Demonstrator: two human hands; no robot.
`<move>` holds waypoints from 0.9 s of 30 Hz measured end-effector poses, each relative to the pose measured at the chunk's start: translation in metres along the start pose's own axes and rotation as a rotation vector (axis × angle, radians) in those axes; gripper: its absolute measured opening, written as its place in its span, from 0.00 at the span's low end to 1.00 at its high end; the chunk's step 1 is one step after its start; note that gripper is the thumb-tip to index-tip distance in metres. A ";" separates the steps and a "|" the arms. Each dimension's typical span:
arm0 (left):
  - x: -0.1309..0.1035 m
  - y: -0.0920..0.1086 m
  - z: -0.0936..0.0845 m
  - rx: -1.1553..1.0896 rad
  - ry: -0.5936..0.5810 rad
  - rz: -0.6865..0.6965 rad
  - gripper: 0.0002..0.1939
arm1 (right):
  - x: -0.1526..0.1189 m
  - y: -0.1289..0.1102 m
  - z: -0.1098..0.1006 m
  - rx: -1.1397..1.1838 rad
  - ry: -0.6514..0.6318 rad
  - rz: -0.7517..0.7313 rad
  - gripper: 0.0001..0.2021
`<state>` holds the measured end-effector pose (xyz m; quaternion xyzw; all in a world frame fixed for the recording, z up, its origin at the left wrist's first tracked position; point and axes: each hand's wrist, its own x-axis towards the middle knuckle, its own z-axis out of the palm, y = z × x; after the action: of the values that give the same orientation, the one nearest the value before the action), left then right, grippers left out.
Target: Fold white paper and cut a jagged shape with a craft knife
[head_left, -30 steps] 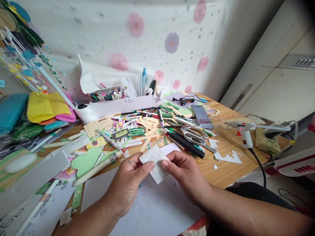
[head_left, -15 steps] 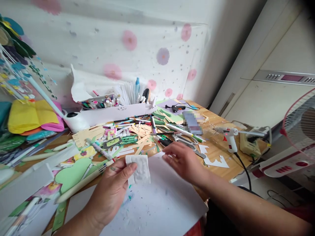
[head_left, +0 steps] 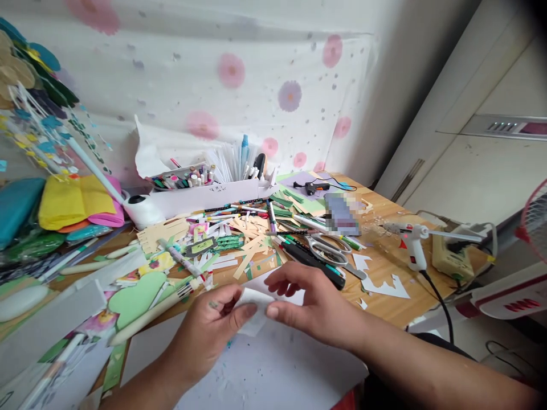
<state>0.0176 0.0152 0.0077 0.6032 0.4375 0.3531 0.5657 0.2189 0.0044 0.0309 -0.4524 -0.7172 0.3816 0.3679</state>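
A small folded white tissue (head_left: 253, 323) is pinched between the thumb and fingers of my left hand (head_left: 213, 324), above a large white sheet (head_left: 273, 370) dotted with green and blue specks. My right hand (head_left: 314, 302) is at the tissue's right edge, its thumb tip beside it. The fingers of that hand arch above, apart from the thumb, with a gap between them. Whether the right thumb touches the tissue I cannot tell.
Paper strips (head_left: 252, 245), pens and scissors (head_left: 329, 247) crowd the table beyond my hands. A white glue gun (head_left: 413, 247) stands at the right by a power strip (head_left: 450, 256). A phone (head_left: 339, 213) lies farther back; a green paper shape (head_left: 137, 299) is at left.
My right hand has come left and down to the tissue's edge. The tissue, upright and facing me before, is now tilted and partly hidden by my left thumb. The view has shifted slightly.
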 end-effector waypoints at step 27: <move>0.011 -0.003 -0.005 -0.771 0.146 -0.209 0.12 | 0.026 0.072 -0.102 -0.919 0.118 0.367 0.18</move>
<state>0.0165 0.0274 0.0040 0.2727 0.3711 0.4740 0.7505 0.3256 0.0717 0.0171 -0.7072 -0.6979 0.0580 0.0971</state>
